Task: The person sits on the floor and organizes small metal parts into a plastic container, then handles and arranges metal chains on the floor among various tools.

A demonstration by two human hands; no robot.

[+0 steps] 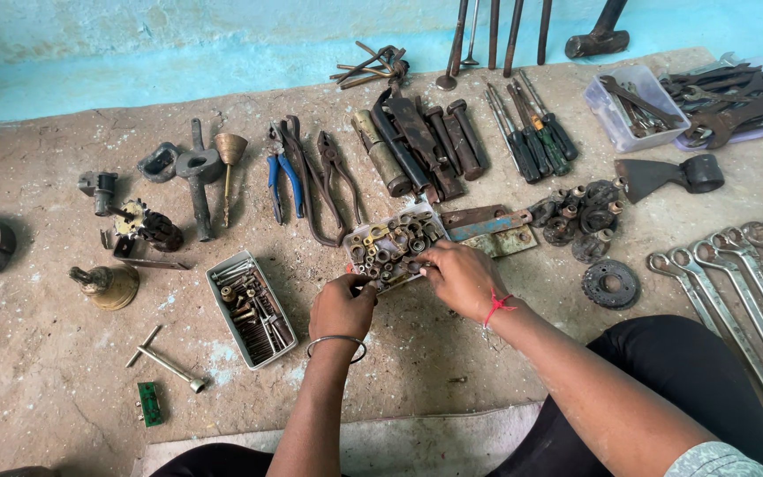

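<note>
From my remote seat, I look down on black-trousered knees [664, 371] at the bottom edge, then two bare forearms stretching onto a dusty concrete floor [417, 371]. The left hand [342, 305], a thin metal bangle [337, 340] on its wrist, has its fingers curled together at the near left corner of a shallow clear plastic tray of brass and steel nuts and bushings [395, 247]; I cannot tell whether they pinch a piece. The right hand [461, 278], a red thread [496, 307] tied at the wrist, lies on the tray's near right edge with fingers bent down into the fittings. Just left of the hands sits a grey rectangular tin of rusty bolts and bits [251, 307]; well off to the right, a row of long silver ring spanners [744, 283] fans out. Beyond the tray lie blue-handled pliers [283, 181], dark chisels and punches [417, 141] and several screwdrivers [532, 132], all before a turquoise painted wall [178, 44].
</note>
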